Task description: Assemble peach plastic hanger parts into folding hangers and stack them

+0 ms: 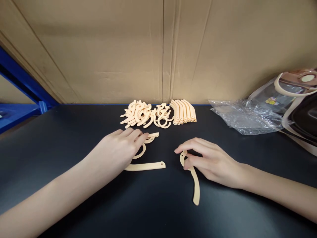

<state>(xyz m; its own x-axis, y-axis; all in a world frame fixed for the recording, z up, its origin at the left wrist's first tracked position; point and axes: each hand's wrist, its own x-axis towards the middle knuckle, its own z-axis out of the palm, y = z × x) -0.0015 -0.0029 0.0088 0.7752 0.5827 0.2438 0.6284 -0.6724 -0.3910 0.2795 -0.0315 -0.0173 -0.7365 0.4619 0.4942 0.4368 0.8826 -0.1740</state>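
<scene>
bare, slender left forearm (56, 193) and right forearm (274, 186), smooth, tapering to slim fingers (194, 144).
</scene>
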